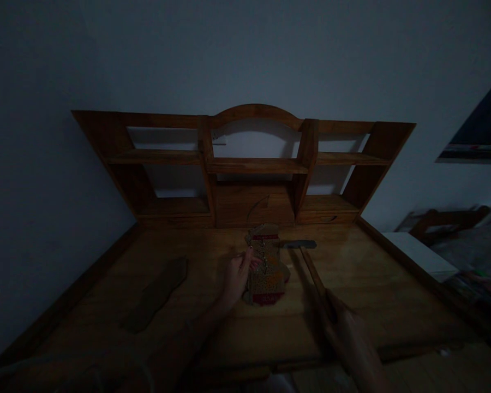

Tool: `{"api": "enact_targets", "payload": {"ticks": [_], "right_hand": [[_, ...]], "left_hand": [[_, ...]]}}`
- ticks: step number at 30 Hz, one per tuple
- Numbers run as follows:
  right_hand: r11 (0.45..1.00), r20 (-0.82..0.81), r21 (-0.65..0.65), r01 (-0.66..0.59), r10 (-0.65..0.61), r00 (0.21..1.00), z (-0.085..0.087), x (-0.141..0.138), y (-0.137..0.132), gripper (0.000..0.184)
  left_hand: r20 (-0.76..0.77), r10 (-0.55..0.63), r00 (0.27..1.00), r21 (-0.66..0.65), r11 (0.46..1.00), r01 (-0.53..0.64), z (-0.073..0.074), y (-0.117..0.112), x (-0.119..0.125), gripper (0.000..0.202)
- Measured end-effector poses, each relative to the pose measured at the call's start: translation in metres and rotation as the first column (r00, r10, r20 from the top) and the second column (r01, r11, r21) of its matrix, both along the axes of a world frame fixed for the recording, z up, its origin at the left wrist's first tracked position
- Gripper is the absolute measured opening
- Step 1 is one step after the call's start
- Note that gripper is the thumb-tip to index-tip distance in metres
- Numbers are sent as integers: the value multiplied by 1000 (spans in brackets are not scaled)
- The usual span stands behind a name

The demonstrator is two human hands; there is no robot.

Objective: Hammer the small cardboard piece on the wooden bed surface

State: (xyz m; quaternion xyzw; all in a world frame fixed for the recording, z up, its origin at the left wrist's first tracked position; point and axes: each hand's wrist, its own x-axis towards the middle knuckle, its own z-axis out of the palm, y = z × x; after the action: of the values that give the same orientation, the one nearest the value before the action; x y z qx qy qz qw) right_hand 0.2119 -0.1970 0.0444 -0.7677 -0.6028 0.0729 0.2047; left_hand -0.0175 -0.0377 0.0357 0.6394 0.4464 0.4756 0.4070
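Observation:
My right hand (343,327) is wrapped round the wooden handle of a hammer (313,273), whose dark metal head is just right of a stack of cardboard pieces (270,281). That cardboard is brown with dark red bands and orange patches, and small dark marks or objects run down its middle. At its left edge rests my left hand (237,273), thumb and fingertips drawn together; what they pinch, if anything, is too small and dim to tell.
Another flat piece of cardboard (159,295) lies left on the wooden desk (204,327). Along the back stands a wooden shelf unit (257,165) against the wall. To the right are a white surface (419,254) and a wooden chair back (450,218). The light is dim.

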Motion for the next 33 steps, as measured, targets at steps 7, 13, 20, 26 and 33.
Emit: {"api": "enact_targets", "payload": {"ticks": [7,13,20,26,33], "right_hand": [[998,12,-51,-26,27,1000,-11,-3,20,41],[996,4,-33,-86,86,996,-18,-5,37,35],[995,11,-38,-96,97,995,-7,-15,53,21],[992,88,-48,-114,118,989,1,-20,60,20],[980,322,-93,-175,196,926,4,-12,62,19]], "left_hand": [[29,5,1000,-68,998,-3,4,1,1,61],[57,17,998,-74,997,-13,5,3,-1,62],[78,-12,997,-72,997,18,7,0,0,61],[95,6,995,-74,997,1,7,1,-2,61],[112,16,994,-69,998,-8,7,1,-2,60]]}}
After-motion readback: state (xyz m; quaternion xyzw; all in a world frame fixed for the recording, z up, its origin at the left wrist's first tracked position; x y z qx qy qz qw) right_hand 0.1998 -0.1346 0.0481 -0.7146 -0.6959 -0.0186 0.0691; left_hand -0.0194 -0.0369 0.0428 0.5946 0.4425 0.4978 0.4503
